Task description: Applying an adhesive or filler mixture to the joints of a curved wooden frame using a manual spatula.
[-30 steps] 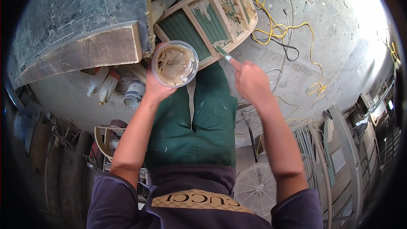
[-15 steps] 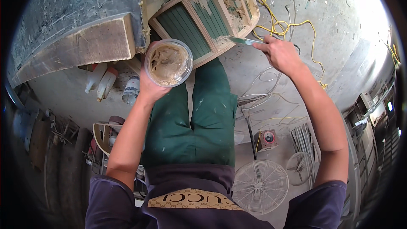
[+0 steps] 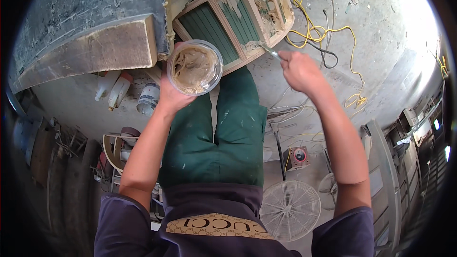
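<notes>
My left hand (image 3: 174, 94) grips a clear round tub (image 3: 218, 63) from its near left side. Inside the tub is beige-brown putty (image 3: 194, 65), stirred and smeared up the wall. Between the fingers of my right hand (image 3: 303, 71) is a putty knife (image 3: 272, 52), its blade tip touching the near edge of a wooden-framed piece (image 3: 249, 13). Green grooved boards (image 3: 203, 27) fill part of that frame. Putty (image 3: 251, 46) coats the area by the blade, and rough patches of it cover the far sections. The tub hides part of the frame's near left corner.
A dark scuffed tabletop (image 3: 95, 4) with a thick curved wooden edge (image 3: 95, 50) stands at left. Plastic bottles (image 3: 119, 90) and a stained white bucket (image 3: 148, 99) sit below it. A yellow cord (image 3: 312, 31) loops across the floor at right. A round fan (image 3: 289, 209) lies behind me.
My right hand has moved left and slightly nearer, and the knife has turned to a steeper angle against the frame. The tub in my left hand has shifted slightly right.
</notes>
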### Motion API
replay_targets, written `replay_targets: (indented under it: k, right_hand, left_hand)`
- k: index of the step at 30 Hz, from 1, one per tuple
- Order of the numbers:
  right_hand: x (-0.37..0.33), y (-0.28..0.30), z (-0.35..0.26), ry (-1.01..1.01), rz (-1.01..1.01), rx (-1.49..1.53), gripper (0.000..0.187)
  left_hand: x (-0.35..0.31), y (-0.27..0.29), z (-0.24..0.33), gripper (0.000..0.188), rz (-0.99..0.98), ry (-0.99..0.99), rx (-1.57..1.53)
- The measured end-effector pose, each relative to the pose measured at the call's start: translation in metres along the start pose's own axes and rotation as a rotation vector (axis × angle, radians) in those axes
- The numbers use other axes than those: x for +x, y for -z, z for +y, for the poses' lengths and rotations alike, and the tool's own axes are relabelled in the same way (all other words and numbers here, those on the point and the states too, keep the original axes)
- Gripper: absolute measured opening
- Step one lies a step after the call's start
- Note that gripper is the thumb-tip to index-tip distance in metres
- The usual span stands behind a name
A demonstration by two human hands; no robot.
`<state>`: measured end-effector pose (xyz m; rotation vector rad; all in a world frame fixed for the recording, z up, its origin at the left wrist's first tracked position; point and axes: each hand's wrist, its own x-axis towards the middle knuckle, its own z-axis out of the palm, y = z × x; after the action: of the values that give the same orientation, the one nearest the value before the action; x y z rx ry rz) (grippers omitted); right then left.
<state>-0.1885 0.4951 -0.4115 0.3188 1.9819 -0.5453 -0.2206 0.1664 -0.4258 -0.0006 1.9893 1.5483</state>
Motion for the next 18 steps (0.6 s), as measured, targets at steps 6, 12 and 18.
replay_targets:
  k: [6, 12, 18]
  right_hand:
    - [-0.02, -0.051, -0.026, -0.067, 0.096, 0.106, 0.036]
    - [-0.022, -0.055, -0.036, -0.271, 0.225, 0.588, 0.037]
    - [-0.012, -0.046, -0.053, -0.325, 0.039, 0.533, 0.022]
  left_hand:
    - [-0.001, -0.006, -0.009, 0.091, -0.007, 0.058, 0.027]
    - [0.0, -0.013, -0.006, 0.088, 0.032, 0.021, 0.016]
    - [0.009, -0.016, -0.005, 0.089, -0.007, -0.138, 0.103]
